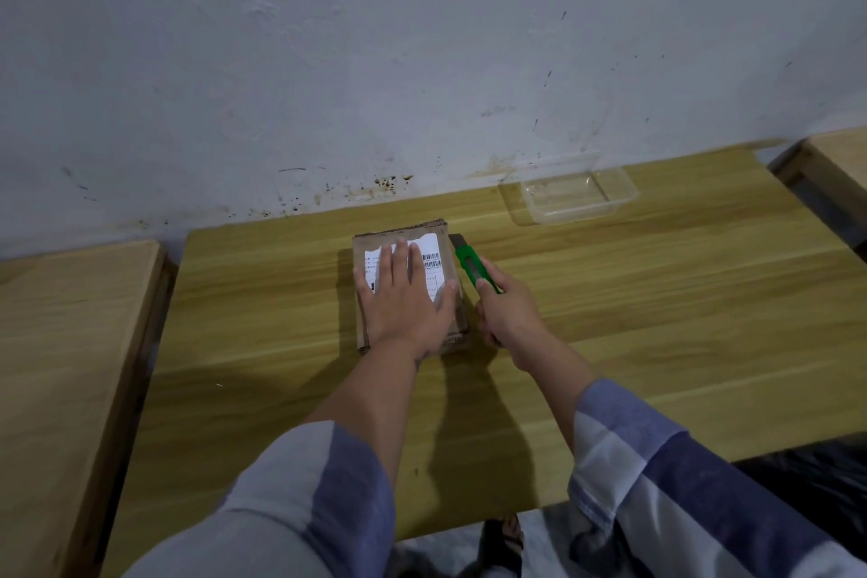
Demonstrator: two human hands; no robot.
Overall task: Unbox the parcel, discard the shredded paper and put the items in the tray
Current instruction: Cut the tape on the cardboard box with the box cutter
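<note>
A small cardboard parcel point(407, 291) is sitting near the middle of the wooden table point(657, 296), its white shipping label point(429, 260) facing up. The left hand point(406, 296) is lying flat on top of it, fingers spread, its grip apart and pressing down rather than clasping. The right hand point(504, 312) is closing its grip around a green utility knife point(471, 265), which is running along the parcel's right edge with its tip at the far corner. A clear plastic tray point(574, 195) is standing well apart, by the wall.
</note>
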